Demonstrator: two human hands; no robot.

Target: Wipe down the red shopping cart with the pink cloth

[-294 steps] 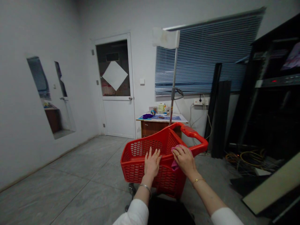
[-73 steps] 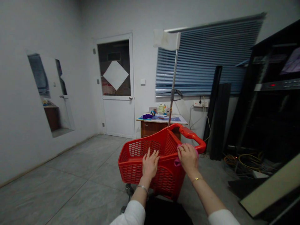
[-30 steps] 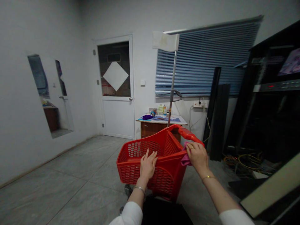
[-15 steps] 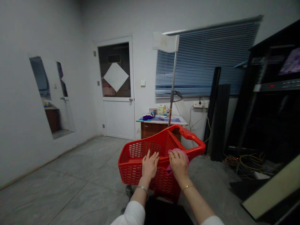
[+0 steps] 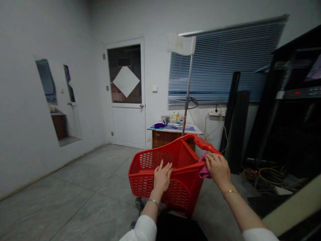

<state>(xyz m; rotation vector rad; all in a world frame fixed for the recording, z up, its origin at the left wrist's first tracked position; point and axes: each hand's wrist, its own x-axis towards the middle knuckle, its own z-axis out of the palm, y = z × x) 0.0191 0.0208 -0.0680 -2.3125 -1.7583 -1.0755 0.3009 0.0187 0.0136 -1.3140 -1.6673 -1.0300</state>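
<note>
A red plastic shopping cart (image 5: 147, 174) with a mesh basket stands on the tiled floor just in front of me. My left hand (image 5: 162, 177) lies flat on the near rim of the basket, fingers stretched out. My right hand (image 5: 218, 169) is closed on a pink cloth (image 5: 203, 170) and presses it against the cart's right rim, just below the red handle (image 5: 204, 144). A metal pole (image 5: 187, 97) with a white flag on top rises from the far side of the cart.
A small wooden desk (image 5: 173, 133) with bottles and papers stands against the far wall under a window with blue blinds (image 5: 223, 63). A white door (image 5: 127, 97) is to its left. Dark panels, a black rack and cables (image 5: 265, 174) crowd the right side.
Over the last half second my right hand slid the pink cloth to the right along the cart's rim toward the handle. My left hand stayed flat on the rim.
</note>
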